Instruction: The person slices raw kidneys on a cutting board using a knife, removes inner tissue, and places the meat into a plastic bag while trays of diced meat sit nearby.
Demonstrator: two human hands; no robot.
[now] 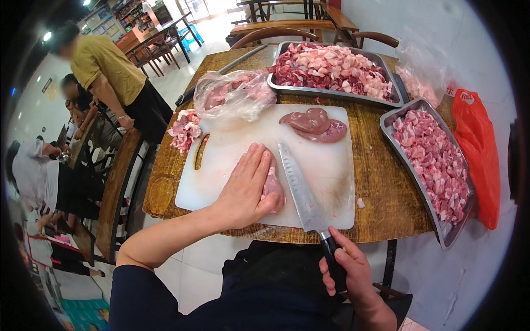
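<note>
Two hands work: left hand (245, 190) flat on meat (273, 187), right hand (348, 270) grip clamped on knife (302, 190).

Two steel trays of diced meat: one (386, 59) at counter's far edge, one (398, 140) along right edge. Clear bag (234, 94) of meat far left, meat pile (185, 129) at left edge. Red bag (477, 154) off right edge. Chairs (165, 47) beyond.

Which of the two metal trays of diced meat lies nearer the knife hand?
The rectangular metal tray along the table's right edge, beside the right hand; the other tray sits beyond the white cutting board.
</note>
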